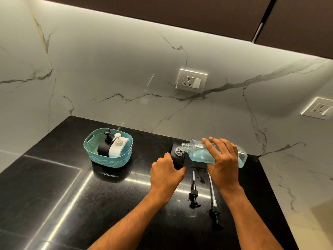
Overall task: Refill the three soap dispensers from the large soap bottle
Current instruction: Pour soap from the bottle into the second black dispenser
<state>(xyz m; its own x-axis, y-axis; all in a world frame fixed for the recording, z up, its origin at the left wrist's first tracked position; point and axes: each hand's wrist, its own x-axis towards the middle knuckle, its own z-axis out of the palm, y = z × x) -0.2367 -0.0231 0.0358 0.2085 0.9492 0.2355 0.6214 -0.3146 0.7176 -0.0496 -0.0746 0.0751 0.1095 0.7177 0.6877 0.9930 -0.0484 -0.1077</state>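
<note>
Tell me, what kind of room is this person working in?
Probably a home kitchen, though a washroom counter is possible. A polished black stone countertop meets a marble-look wall fitted with a power socket, dark cabinets hang overhead, and a teal basket holds soap dispensers.

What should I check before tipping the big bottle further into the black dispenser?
1. Large soap bottle mouth over black dispenser opening: ok.
2. Left hand grip steadying dispenser: ok.
3. Right hand grip on bottle: ok.
4. Soap left in bottle: ok, blue liquid visible.
5. Dispenser fill level: cannot tell, opaque.
6. Counter dry: not ok, wet spots near the loose pumps.
</note>
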